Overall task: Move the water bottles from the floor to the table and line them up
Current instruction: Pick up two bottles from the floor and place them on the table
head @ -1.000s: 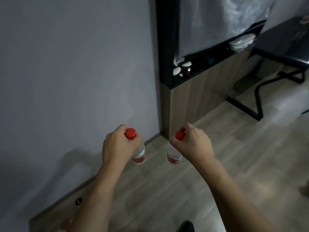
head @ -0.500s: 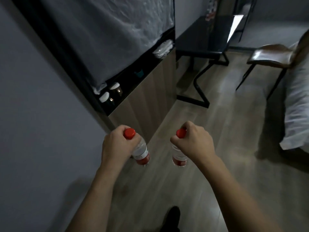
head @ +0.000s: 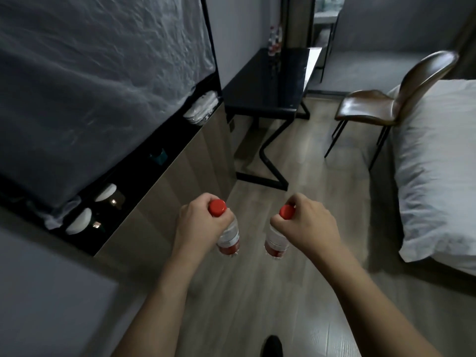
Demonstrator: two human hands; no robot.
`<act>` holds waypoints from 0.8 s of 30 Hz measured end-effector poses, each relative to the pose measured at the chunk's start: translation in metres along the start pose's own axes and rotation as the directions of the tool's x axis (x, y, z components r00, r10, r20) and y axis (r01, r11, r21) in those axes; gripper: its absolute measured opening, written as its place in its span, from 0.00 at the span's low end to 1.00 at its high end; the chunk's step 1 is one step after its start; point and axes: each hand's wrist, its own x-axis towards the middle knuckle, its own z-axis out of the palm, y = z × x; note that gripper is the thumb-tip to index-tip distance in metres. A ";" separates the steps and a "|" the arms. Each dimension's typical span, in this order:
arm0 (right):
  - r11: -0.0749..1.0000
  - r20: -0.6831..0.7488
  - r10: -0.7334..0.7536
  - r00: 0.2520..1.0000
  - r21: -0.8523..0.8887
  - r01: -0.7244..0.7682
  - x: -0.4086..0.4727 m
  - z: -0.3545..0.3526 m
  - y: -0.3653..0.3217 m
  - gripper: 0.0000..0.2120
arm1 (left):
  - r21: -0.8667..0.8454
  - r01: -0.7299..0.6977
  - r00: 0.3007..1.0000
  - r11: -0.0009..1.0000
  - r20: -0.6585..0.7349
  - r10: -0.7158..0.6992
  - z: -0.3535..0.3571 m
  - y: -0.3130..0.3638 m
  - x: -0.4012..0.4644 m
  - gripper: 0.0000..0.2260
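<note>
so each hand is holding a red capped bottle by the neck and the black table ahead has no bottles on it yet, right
Not quite. The left hand and right hand do each grip a red-capped bottle, the left bottle and the right bottle, near the neck. But the black table already has bottles on it: a small bottle cluster stands at its far end, as the head view shows.

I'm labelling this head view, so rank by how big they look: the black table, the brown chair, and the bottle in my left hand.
1. table
2. chair, close to the table, so unsure
3. bottle in the left hand, though nearest the camera
</note>
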 end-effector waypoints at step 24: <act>0.998 -0.111 0.050 0.993 0.032 -0.047 0.374 -0.105 0.170 0.15 | -0.040 -0.058 0.996 0.998 0.063 0.060 0.221 0.204 0.305 0.06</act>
